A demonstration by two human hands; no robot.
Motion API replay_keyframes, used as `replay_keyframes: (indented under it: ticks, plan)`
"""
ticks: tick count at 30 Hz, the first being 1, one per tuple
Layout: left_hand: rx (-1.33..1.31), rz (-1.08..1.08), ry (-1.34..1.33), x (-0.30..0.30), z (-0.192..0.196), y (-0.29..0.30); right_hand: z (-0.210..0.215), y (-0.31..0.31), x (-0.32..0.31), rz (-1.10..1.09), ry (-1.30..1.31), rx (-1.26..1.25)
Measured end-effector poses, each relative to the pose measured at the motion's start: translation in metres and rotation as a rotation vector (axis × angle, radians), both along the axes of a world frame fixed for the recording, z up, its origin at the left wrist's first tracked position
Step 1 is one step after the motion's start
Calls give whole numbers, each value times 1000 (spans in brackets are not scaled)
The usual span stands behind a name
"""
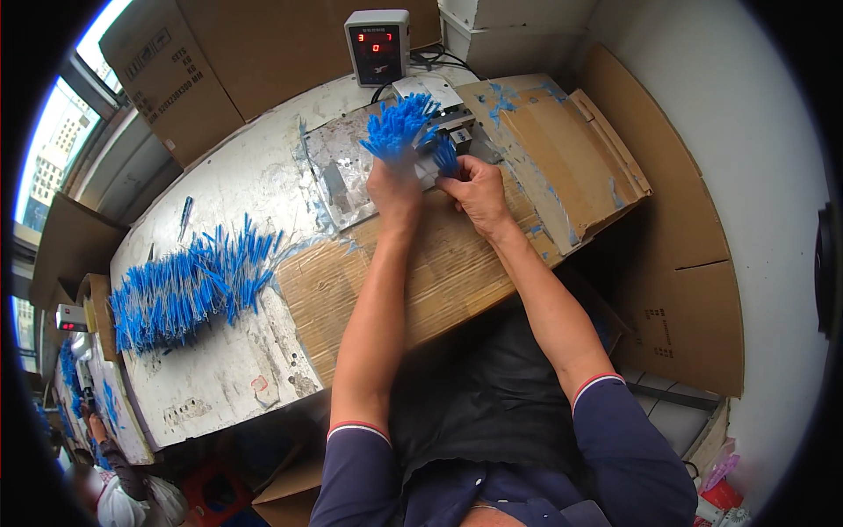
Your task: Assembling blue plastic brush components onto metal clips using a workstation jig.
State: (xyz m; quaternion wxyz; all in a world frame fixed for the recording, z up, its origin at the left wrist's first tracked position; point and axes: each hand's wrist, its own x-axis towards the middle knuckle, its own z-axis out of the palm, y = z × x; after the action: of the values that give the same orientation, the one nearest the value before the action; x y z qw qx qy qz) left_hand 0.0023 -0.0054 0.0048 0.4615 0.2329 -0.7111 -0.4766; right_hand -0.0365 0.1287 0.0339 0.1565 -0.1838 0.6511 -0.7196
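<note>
My left hand (392,186) is closed around a thick bundle of thin blue-tipped strands (399,126), which fan out above the fist. Close to its right, my right hand (479,190) pinches a smaller bunch of blue strands (446,155) between thumb and fingers. Both hands are over the far part of the table, in front of a small metal device (458,133) that the strands partly hide. A blur around my left hand hides where the lower ends of its bundle lie.
A long heap of blue-tipped strands (189,285) lies on the white table (219,378) at left, near a pen (185,218). Flat cardboard (351,303) lies under my forearms. A counter box (378,48) stands behind; a cardboard box (562,158) is at right. Another person (123,492) sits at lower left.
</note>
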Motion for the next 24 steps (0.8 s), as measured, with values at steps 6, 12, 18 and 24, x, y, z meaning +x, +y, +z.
replay_keyframes:
  ticks: [6, 12, 18, 24]
  plan:
    - [62, 61, 62, -3, -6, -8, -11, 8, -20, -266, -46, -3]
    - [-8, 67, -4, -6, -10, -8, -17, 3, -27, -346, -49, -14]
    - [-6, 92, -3, -5, -9, -8, -21, 2, -22, -368, -28, -23]
    - [-3, 94, -18, -4, -7, -7, -28, 0, -24, -412, 38, 12]
